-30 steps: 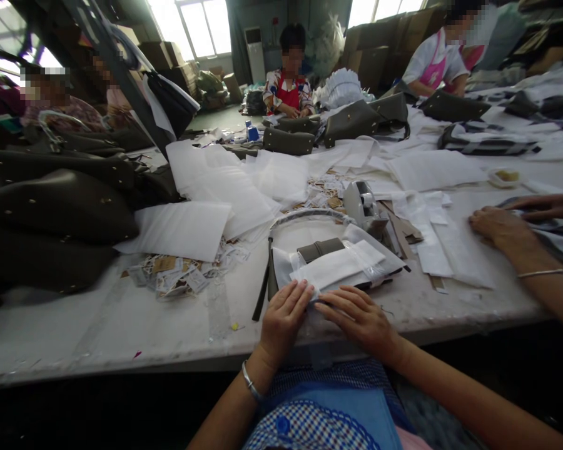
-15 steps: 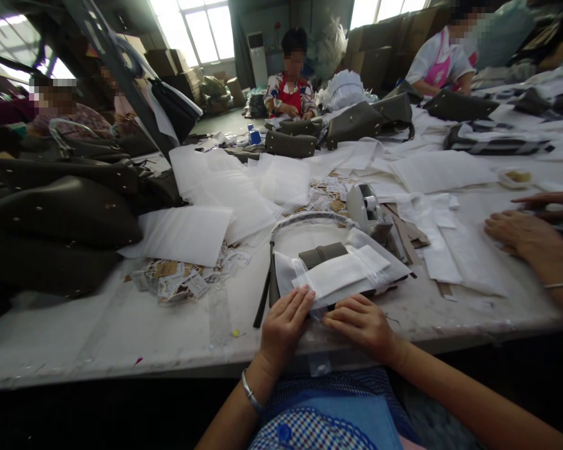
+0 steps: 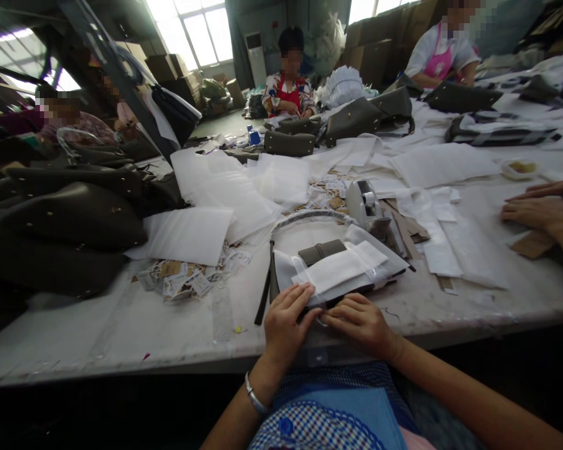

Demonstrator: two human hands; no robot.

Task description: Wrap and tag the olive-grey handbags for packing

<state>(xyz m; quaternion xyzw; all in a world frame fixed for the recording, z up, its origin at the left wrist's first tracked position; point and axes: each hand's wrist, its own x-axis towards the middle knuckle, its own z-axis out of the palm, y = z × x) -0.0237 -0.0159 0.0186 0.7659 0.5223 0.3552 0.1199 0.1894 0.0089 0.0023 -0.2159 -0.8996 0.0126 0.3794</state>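
Note:
In front of me on the table lies a dark grey-brown handbag with a wrapped, arched handle [image 3: 316,215]. A white foam sheet [image 3: 344,275] is on it, crossed by clear tape [image 3: 375,267], with a small brown flap piece [image 3: 322,251] behind. My left hand [image 3: 288,315] is closed over the bag's near edge, fingers on top and thumb along the front. Close beside it, my right hand [image 3: 363,325] pinches what looks like a short bit of clear tape at that edge; its fingertips are partly hidden.
A tape dispenser [image 3: 365,203] stands behind the bag. Paper tags [image 3: 182,279] and white foam sheets [image 3: 182,234] lie left; dark bags [image 3: 70,219] are piled farther left. White strips [image 3: 443,250] and a co-worker's hands [image 3: 539,209] are at right. Other people sit across the table.
The loose tape strip that hung toward me over the table edge no longer shows there. My left thumb has come out toward my right fingertips. The co-worker's hands at right have shifted, showing a brown card.

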